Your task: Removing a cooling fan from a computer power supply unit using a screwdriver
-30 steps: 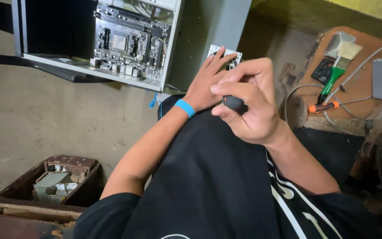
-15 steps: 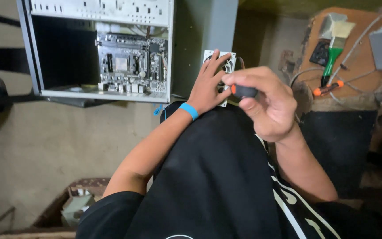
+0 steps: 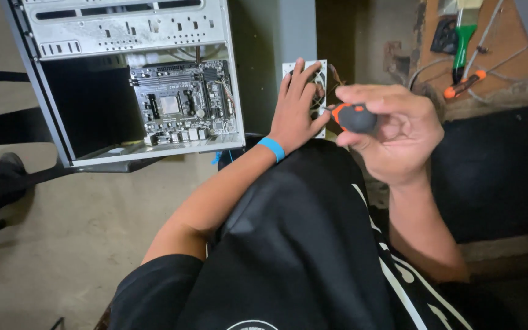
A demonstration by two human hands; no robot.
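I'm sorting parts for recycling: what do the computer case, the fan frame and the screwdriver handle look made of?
Computer case: likely bare sheet metal, dull grey, with punched slots and folded edges.
Fan frame under the left hand: probably moulded plastic, pale and matte.
Screwdriver handle in the right hand: looks like black rubbery grip over orange plastic.

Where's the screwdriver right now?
In the head view, right of centre: the right hand grips the black-and-orange screwdriver, its tip pointing at the white-framed fan that the left hand steadies, beside the open computer case.
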